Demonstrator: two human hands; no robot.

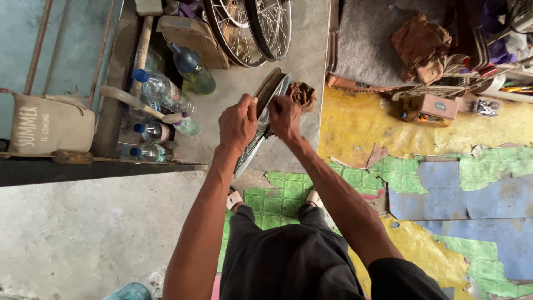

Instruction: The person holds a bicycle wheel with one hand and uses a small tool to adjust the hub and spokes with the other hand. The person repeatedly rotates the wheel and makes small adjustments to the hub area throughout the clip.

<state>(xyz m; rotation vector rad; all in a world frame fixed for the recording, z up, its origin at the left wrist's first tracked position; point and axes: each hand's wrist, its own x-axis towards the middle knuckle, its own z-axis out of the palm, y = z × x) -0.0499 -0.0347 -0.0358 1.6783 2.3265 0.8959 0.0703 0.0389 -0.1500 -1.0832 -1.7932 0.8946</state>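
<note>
- One rim (261, 125), middle of the frame, seen nearly edge-on: a thin metal hoop, shiny grey on its inner side, with a brown strip along its upper edge. It stands upright and tilted, running from lower left to upper right, above the concrete floor (100, 233).
- Two hands hold it. The left hand (237, 123) grips the rim from the left, fingers curled shut over its edge, thumb on top.
- The right hand (285, 116) grips it from the right, fingers closed on the rim's upper part; the two hands are just beside each other.
- One brown rag (303, 94) lies on the floor just right of the rim's top end.
- Two spoked wheels (255, 28) lean at the top centre, well above the hands.
- Four plastic bottles (164, 91) with blue caps, upper left; two larger, two smaller, lying and leaning together.
- One pale bag (50, 125) at the left edge.
- One small box (436, 105), upper right, on torn yellow, green and blue floor covering (444, 183).
- Two feet in pale sandals (234, 199), below the rim.
</note>
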